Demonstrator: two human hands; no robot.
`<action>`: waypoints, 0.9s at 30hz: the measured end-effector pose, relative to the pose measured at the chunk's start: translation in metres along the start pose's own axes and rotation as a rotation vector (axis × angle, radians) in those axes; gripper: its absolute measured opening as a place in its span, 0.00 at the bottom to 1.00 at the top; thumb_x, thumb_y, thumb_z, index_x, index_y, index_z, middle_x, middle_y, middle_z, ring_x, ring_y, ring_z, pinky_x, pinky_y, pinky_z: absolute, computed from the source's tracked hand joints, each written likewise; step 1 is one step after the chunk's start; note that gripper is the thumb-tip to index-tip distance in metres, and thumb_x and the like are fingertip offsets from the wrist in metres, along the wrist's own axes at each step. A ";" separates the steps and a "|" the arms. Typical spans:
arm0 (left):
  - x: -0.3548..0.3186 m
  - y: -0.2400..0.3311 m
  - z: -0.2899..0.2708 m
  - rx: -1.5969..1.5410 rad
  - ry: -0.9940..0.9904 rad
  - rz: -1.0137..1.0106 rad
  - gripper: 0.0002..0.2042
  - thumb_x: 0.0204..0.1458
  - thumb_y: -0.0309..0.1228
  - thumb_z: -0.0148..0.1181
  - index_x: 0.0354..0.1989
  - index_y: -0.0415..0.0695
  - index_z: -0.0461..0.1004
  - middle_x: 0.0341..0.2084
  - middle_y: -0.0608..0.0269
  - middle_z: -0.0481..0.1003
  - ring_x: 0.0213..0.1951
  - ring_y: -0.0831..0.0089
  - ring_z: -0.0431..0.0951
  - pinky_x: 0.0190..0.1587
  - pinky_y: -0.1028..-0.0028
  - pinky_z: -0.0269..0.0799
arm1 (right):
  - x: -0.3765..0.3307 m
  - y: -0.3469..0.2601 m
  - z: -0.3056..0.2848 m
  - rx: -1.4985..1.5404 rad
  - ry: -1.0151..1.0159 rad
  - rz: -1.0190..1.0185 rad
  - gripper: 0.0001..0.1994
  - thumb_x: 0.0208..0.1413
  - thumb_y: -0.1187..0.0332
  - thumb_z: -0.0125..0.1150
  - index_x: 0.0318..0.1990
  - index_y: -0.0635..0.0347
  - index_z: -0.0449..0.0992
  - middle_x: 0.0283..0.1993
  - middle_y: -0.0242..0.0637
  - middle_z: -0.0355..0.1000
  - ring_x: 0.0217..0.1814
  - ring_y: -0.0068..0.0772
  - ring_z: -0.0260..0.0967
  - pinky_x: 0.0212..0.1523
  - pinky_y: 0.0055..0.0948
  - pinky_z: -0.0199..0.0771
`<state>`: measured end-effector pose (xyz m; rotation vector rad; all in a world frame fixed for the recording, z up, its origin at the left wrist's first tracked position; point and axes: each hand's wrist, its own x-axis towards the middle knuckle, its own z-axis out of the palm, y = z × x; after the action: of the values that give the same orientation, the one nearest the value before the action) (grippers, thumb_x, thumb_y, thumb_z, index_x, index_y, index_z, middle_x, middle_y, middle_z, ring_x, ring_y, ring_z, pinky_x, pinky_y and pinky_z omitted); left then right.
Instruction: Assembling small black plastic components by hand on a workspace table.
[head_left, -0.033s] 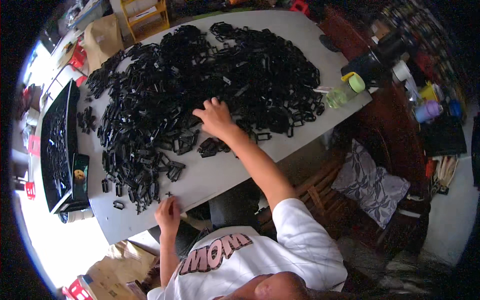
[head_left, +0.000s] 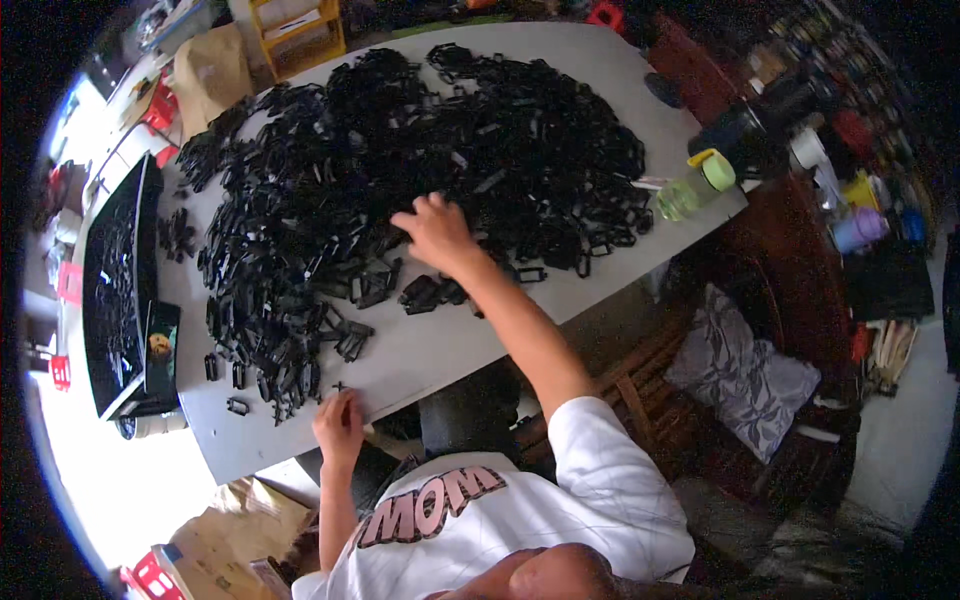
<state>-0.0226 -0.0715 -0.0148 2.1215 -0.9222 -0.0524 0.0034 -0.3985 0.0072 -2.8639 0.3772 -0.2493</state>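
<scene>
A wide heap of small black plastic frames (head_left: 330,190), most of them oblong, covers much of the pale table (head_left: 430,345). My right hand (head_left: 436,232) reaches over the near middle of the heap, fingers bent and a little apart, with nothing visible in them. At the table's front edge, my left hand (head_left: 339,425) is closed with its fingertips together. A tiny dark piece (head_left: 338,386) shows right at those fingertips; whether it is held or lies on the table I cannot tell. Several loose frames (head_left: 237,406) lie to the left of that hand.
A black tray (head_left: 112,290) with more black parts stands at the left edge, a phone (head_left: 161,348) leaning beside it. A green bottle (head_left: 680,198) stands at the table's right end. A patterned cushion (head_left: 740,375) rests on a wooden seat (head_left: 640,400) at right.
The whole view has shifted very slightly. Both hands keep nearly the same place and pose.
</scene>
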 end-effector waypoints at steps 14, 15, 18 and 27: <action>0.056 0.032 0.045 -0.051 -0.228 -0.028 0.06 0.46 0.26 0.55 0.34 0.44 0.74 0.24 0.52 0.74 0.26 0.54 0.75 0.28 0.64 0.70 | 0.024 0.165 -0.042 0.453 0.428 0.303 0.25 0.46 0.73 0.60 0.55 0.55 0.66 0.49 0.42 0.68 0.51 0.38 0.66 0.50 0.34 0.65; 0.054 0.030 0.046 -0.049 -0.224 -0.039 0.06 0.46 0.26 0.55 0.34 0.44 0.74 0.24 0.52 0.74 0.26 0.54 0.75 0.28 0.64 0.70 | 0.024 0.159 -0.050 0.428 0.434 0.333 0.24 0.46 0.73 0.59 0.54 0.55 0.66 0.49 0.41 0.68 0.51 0.39 0.66 0.51 0.34 0.65; 0.053 0.026 0.048 -0.069 -0.167 -0.002 0.06 0.46 0.26 0.55 0.34 0.44 0.74 0.23 0.53 0.74 0.24 0.55 0.74 0.27 0.65 0.70 | 0.023 0.154 -0.062 0.318 0.437 0.319 0.20 0.48 0.74 0.57 0.52 0.55 0.68 0.49 0.42 0.65 0.51 0.42 0.64 0.53 0.37 0.63; 0.056 0.032 0.043 -0.054 -0.211 -0.070 0.09 0.42 0.23 0.57 0.34 0.43 0.75 0.24 0.52 0.74 0.25 0.55 0.74 0.28 0.65 0.70 | 0.061 0.061 -0.025 0.172 0.348 -0.310 0.12 0.41 0.74 0.58 0.37 0.52 0.78 0.49 0.41 0.67 0.54 0.46 0.61 0.54 0.40 0.61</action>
<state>-0.0144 -0.1484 -0.0067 2.1256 -0.9560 -0.3390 0.0428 -0.4776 0.0240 -2.6924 -0.0337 -0.8004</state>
